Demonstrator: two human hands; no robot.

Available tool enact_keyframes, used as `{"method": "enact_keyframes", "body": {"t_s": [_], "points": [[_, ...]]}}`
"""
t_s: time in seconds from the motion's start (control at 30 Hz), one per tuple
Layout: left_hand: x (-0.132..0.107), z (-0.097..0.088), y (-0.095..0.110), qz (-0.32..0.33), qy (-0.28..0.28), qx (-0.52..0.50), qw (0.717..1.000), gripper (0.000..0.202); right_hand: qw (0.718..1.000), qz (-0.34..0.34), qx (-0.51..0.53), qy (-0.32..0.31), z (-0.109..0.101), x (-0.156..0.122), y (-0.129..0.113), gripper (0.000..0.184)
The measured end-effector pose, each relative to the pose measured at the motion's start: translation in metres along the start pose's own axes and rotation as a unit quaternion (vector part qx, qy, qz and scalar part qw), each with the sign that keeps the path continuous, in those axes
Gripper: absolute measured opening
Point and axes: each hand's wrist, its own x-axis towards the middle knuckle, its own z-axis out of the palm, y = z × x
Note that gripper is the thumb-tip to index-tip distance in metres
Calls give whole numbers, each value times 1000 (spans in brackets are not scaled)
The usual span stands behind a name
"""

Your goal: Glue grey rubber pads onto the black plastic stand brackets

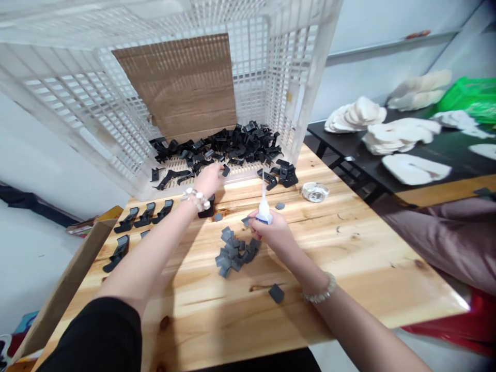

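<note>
My left hand [210, 179] reaches forward to the mouth of a white plastic crate [96, 119] lying on its side, fingers closed around a black plastic part from the heap of black plastic parts [232, 144] inside. My right hand [271, 231] grips a small white glue bottle [264, 209] with its thin nozzle pointing up, and also pinches a small grey square pad. Just left of that hand lies a pile of grey square pads [234, 251] on the wooden table [349, 258].
Several black parts [145, 214] lie in a row at the table's left. A single grey pad [276, 293] lies nearer me, and a roll of tape [314, 191] sits by the crate. A cardboard sheet [182, 85] lines the crate. White foam pieces [395, 135] cover a dark table on the right.
</note>
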Motion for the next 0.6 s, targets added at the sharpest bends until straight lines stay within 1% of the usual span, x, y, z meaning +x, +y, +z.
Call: {"method": "enact_keyframes", "body": {"t_s": [0.07,0.13,0.2,0.3,0.37,0.43,0.53,0.6], "points": [[25,4,-11,-8,-6,20,1000,40,1000,5,-2,-3,2,0,1,17],[41,9,-17,-15,-22,30,999,37,1000,8,-2,0,2,1,1,18],[49,13,-18,-19,-37,31,999,34,1000,10,3,2,1,2,1,19],[48,16,-11,-17,-54,12,998,26,1000,14,25,2,0,3,1,23],[39,15,-2,-11,-68,-20,997,19,999,14,45,4,0,2,-1,27],[20,11,10,1,-85,-63,994,23,998,13,65,6,0,0,-4,31],[-25,-2,26,36,-112,-123,985,34,995,12,94,1,1,-6,-10,33],[-61,-13,32,72,-121,-144,979,32,992,14,125,-13,2,-12,-14,31]]}}
